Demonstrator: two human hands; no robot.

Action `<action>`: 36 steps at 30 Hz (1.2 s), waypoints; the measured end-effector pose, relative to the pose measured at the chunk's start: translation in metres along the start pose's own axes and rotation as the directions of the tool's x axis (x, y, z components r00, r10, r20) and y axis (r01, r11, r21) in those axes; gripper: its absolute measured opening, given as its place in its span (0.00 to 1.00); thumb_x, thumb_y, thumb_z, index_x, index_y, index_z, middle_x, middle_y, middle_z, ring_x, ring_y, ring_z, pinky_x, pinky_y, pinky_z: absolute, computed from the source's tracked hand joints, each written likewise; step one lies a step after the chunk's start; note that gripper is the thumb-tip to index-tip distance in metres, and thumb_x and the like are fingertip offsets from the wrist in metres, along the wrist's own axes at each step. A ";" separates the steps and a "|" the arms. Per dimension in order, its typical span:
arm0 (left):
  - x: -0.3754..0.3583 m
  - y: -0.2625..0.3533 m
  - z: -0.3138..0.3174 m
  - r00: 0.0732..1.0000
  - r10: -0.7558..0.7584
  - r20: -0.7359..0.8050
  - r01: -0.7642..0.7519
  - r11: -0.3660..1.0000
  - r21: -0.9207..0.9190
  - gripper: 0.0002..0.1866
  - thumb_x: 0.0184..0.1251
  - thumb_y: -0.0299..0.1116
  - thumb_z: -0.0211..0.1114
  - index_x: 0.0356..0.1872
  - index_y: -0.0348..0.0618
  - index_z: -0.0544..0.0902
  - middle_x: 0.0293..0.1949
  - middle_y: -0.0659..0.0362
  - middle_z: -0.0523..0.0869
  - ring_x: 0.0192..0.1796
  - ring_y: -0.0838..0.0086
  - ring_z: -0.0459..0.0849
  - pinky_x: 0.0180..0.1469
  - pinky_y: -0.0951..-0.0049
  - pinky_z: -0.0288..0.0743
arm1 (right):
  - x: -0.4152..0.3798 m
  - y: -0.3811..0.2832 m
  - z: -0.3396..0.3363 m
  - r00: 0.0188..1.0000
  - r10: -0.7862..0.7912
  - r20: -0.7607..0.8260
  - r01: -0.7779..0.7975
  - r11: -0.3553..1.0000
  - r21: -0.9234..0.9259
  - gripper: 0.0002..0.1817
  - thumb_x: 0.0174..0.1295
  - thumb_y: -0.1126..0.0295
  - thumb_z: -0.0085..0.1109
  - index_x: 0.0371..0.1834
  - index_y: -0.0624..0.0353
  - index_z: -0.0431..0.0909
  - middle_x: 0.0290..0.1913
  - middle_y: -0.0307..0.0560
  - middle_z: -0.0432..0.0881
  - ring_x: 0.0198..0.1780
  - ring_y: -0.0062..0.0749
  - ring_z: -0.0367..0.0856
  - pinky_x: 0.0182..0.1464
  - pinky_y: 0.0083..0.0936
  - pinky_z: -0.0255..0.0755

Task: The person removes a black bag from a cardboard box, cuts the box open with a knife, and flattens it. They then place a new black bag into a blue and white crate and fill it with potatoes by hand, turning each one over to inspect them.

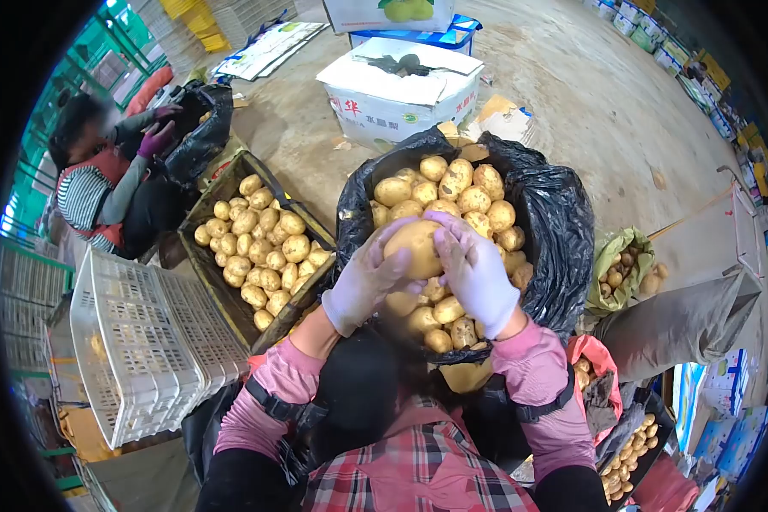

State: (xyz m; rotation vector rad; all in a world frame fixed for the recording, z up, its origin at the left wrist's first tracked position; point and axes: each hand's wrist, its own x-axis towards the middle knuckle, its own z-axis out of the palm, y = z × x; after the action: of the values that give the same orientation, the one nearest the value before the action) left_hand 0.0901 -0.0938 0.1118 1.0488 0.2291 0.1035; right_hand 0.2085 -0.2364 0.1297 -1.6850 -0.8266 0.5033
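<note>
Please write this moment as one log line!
left pale-gloved hand: holding big oval tan potato | right pale-gloved hand: holding same potato | below: black plastic bag, yellowish potatoes inside

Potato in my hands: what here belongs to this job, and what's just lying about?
Likely the job:
potato, between left hand and right hand
loose potatoes in black plastic bag
wooden crate of potatoes

Apparently just lying about:
white fruit carton
flattened cardboard

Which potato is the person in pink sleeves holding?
The large potato between the left hand and right hand; it looks bigger than the potatoes piled in the black bag.
</note>
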 end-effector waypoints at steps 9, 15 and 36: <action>-0.005 -0.001 -0.003 0.993 0.108 -0.049 -0.097 0.977 0.191 0.45 0.65 0.54 0.70 0.73 0.38 0.62 0.64 0.55 0.73 0.64 0.72 0.76 0.65 0.71 0.74 | 0.005 0.012 0.009 0.972 0.158 0.174 -0.213 0.907 0.363 0.23 0.68 0.76 0.50 0.67 0.66 0.71 0.40 0.39 0.80 0.33 0.13 0.76 0.33 0.13 0.77; -0.007 -0.002 -0.008 0.991 0.074 -0.107 -0.062 0.991 0.117 0.43 0.64 0.51 0.72 0.74 0.44 0.62 0.64 0.55 0.74 0.60 0.69 0.80 0.53 0.71 0.83 | 0.002 0.016 0.021 0.987 0.157 0.015 -0.146 0.875 0.461 0.23 0.65 0.83 0.45 0.63 0.68 0.75 0.45 0.49 0.85 0.33 0.20 0.82 0.32 0.19 0.80; -0.012 -0.002 -0.001 0.924 0.338 -0.176 -0.170 0.779 0.604 0.41 0.56 0.23 0.75 0.71 0.34 0.65 0.63 0.54 0.77 0.63 0.74 0.76 0.67 0.73 0.70 | 0.002 0.019 0.037 0.990 -0.143 -0.011 0.141 0.983 -0.117 0.39 0.58 0.58 0.73 0.68 0.66 0.67 0.66 0.61 0.74 0.68 0.47 0.73 0.69 0.36 0.66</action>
State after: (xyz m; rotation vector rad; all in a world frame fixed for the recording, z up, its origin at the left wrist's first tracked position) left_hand 0.0784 -0.0966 0.1109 1.6836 0.3849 0.4566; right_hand 0.1887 -0.2125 0.1014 -1.7192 -0.9700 0.3457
